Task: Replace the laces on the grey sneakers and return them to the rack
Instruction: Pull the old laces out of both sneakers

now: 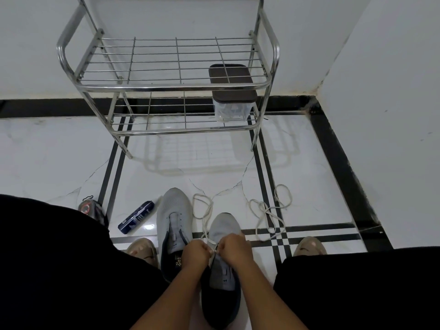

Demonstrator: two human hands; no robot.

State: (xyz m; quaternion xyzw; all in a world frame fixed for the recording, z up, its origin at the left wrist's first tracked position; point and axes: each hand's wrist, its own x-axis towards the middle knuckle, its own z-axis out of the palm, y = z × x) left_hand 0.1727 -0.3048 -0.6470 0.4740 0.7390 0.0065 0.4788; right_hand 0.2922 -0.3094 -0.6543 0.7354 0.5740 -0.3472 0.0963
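Both hands pinching lace (206,216) on sneaker (225,270); lidded box (232,101) on rack (166,86)

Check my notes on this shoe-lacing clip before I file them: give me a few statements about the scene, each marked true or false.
1. Both hands, left hand and right hand, pinch a white lace over the right sneaker. True.
2. The left sneaker stands on the rack. False: it is on the floor, beside the other.
3. A loose lace lies on the floor to the right. True.
4. The lidded box sits on the rack's top shelf. False: it is on the lower shelf.
5. A dark blue packet lies left of the sneakers. True.
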